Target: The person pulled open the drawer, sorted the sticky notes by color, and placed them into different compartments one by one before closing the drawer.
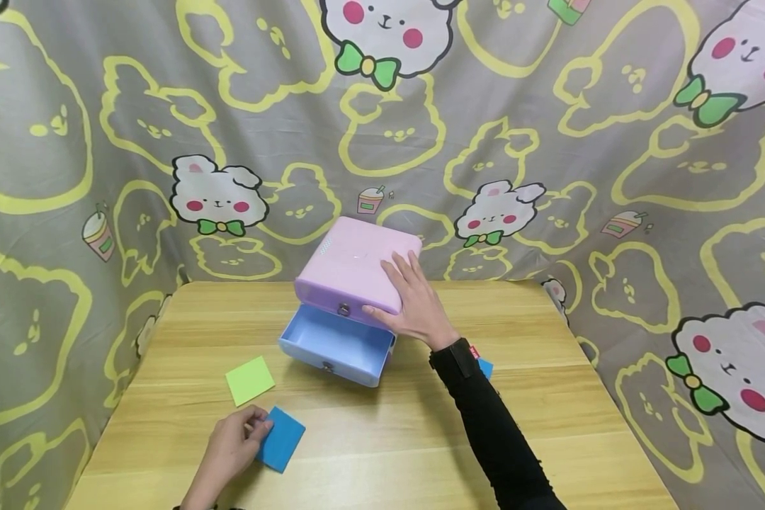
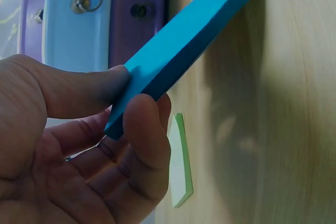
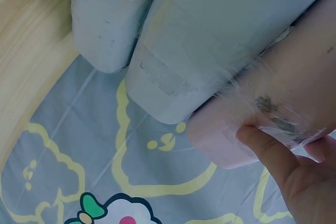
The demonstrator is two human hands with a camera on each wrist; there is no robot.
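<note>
In the head view my left hand (image 1: pixel 232 443) pinches a blue sticky-note pad (image 1: pixel 283 440) between thumb and fingers. The left wrist view shows that pad (image 2: pixel 173 45) tilted, its far corner low near the tabletop. My right hand (image 1: pixel 414 301) lies spread, fingers extended, on the top right of a small drawer cabinet (image 1: pixel 357 258) with a pink top and purple front. Its blue drawer (image 1: pixel 338 347) is pulled out, with nothing visible inside. From the right wrist, my right hand (image 3: pixel 299 177) touches the cabinet's pink, taped section (image 3: pixel 231 140).
A light-green sticky-note pad (image 1: pixel 250 381) lies on the wooden table (image 1: pixel 484 439), left of the drawer. Partly behind my right wrist is a small blue item (image 1: pixel 485 367). Patterned grey curtain (image 1: pixel 280 127) surrounds the table at the back and sides.
</note>
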